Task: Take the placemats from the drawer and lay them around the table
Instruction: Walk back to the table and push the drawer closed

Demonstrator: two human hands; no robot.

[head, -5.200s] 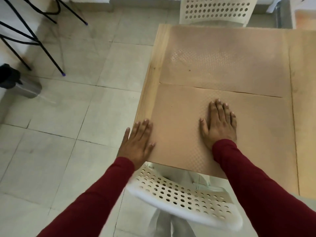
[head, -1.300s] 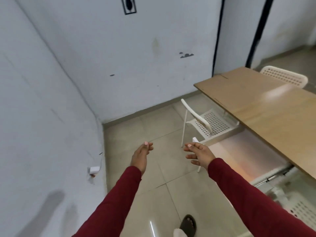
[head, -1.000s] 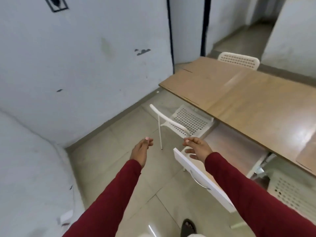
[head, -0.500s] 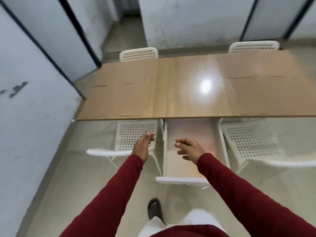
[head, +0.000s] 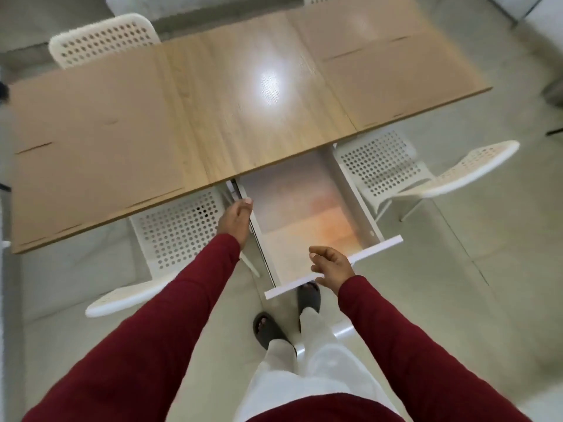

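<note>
Tan placemats lie on the wooden table (head: 243,117): one pair covers its left end (head: 91,123), another its right end (head: 393,74). Under the table's near edge a white drawer (head: 362,208) stands pulled out toward me. Its pale bottom (head: 292,205) shows an orange glare, and I cannot tell whether a mat lies inside. My right hand (head: 330,268) curls around the drawer front (head: 377,248). My left hand (head: 234,222), fingers straight and together, is beside the drawer's left rail and holds nothing.
White perforated chairs stand left (head: 170,239) and right (head: 393,169) of the drawer, and one at the far side (head: 103,41). My feet in dark sandals (head: 268,330) are on the tiled floor just below the drawer front.
I turned from the wall to face the table and stepped up to the open drawer. My right hand dropped onto the drawer front; my left hand reached to the drawer's left side.
</note>
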